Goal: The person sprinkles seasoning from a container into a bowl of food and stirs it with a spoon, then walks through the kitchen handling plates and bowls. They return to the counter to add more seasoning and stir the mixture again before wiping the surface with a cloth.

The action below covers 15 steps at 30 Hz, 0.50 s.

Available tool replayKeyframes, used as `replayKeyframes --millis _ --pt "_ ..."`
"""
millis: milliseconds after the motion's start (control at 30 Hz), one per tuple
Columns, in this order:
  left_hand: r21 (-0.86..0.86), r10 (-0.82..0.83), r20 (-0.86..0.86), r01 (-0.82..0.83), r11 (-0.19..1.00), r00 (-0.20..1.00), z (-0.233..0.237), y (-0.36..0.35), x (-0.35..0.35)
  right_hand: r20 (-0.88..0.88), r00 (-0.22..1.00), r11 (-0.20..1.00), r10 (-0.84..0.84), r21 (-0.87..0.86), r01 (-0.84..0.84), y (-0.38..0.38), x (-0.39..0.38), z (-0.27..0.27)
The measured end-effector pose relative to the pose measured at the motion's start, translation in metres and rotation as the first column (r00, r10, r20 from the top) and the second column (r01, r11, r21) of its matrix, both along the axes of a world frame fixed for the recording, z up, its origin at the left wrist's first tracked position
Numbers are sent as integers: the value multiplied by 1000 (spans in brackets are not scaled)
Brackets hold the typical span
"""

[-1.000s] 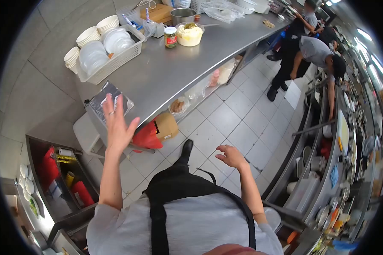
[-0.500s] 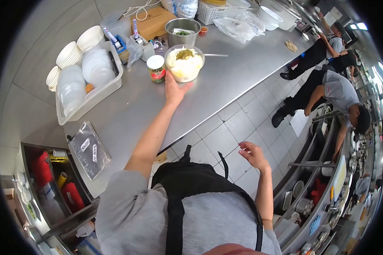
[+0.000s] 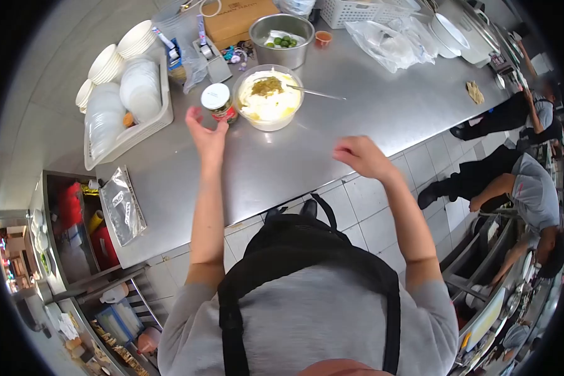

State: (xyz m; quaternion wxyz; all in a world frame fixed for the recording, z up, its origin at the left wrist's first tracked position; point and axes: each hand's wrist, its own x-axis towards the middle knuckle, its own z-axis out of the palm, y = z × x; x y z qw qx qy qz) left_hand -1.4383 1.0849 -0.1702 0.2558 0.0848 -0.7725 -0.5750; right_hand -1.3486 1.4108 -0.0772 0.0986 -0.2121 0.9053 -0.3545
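Jar with a white lid stood just left of the clear bowl of creamy mix. It was upright, its long axis vertical and the lid facing up at you. Your left hand hovered close on its near side, fingers spread wide and holding nothing; whether a fingertip touched it could not be told. You looked to be mid-reach, and a grasp would have called for closing round the jar's body. Right of the bowl and nearer you, your right hand hung loosely curled, empty.
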Motion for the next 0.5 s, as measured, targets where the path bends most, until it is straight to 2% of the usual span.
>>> replayKeyframes --millis 67,133,167,200,233,333,433,500 --pt "-82 -113 -12 111 990 994 7 -1 -11 -84 993 997 83 3 -83 -29 -15 -21" --pt "-34 -205 60 207 978 977 12 0 -17 -96 977 981 191 43 -188 -67 -23 -21" --pt "-9 -250 101 252 968 963 12 -3 -17 -101 973 977 210 -8 -212 -84 -24 -21" --pt "-107 -189 100 199 974 977 11 -6 -16 -105 967 970 231 -56 -238 -99 -22 -22" --pt "-120 -188 91 198 973 978 9 -10 -13 -110 961 958 255 -103 -267 -108 -20 -22" --pt "-152 -147 27 149 977 989 -6 -28 0 -126 963 965 240 -79 -251 -120 -12 -18" --pt "-113 -73 20 75 991 997 -8 -48 8 -124 988 993 96 -50 -103 -101 -13 -4" --pt "-124 -47 52 53 991 998 -6 -59 8 -209 947 968 -244 -2 249 -85 -17 12"
